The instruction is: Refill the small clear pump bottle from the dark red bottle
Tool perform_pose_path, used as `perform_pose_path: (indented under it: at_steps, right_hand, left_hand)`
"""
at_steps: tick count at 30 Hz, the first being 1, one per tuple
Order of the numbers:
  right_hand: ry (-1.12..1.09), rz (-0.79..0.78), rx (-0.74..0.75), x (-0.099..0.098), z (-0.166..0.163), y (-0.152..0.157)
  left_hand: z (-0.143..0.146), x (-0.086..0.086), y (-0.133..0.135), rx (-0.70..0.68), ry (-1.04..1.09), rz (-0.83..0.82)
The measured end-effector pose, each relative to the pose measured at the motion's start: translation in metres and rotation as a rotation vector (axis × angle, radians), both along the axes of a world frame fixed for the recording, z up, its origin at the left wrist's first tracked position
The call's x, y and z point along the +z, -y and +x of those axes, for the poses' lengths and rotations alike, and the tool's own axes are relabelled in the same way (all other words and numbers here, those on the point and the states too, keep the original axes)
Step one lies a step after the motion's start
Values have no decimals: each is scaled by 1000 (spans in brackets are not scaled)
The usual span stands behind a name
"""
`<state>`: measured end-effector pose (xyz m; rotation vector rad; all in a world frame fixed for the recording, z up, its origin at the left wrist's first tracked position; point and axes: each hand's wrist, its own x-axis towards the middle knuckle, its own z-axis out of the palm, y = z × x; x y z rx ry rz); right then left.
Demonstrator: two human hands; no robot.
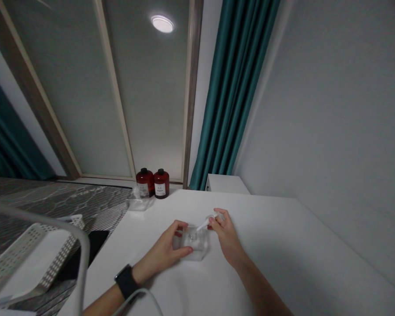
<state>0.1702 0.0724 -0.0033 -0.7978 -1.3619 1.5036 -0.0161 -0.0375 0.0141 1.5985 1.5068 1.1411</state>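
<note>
- Clear container [197, 253] is sitting on the white table [270, 232], in front of the person and between the two hands.
- The left hand [171, 246] is grasping the clear container from its left side; the thumb is lying along the near part, pointing right, while the fingers are curling around the far left corner.
- The left forearm is reaching in from the lower left, low over the table, with a dark watch [126, 281] circling the wrist.
- The right hand [226, 237] is pinching a slim white piece [203, 224] between thumb and fingers; the index finger is arching above the thumb, and the other fingers are hard to tell apart.
- The slim white piece is slanting down leftward to the container's far right corner; whether it is touching there, I cannot tell.
- The right forearm is angling in from the lower right, its wrist well apart from the left one.
- Two red bottles [161, 184] are standing at the far left table edge, beside another clear holder [138, 204].
</note>
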Motion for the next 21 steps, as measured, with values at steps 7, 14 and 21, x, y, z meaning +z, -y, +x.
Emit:
perform_pose_path:
  at_steps: [7, 14, 21]
  right_hand:
    - [68, 0, 220, 8, 16, -7]
    - [125, 42, 328, 8, 26, -12]
    - [156, 78, 270, 9, 27, -14]
  left_hand:
    - [-15, -2, 3, -187, -75, 11]
    - [-16, 2, 4, -115, -120, -4]
    - [-17, 4, 2, 16, -145, 23]
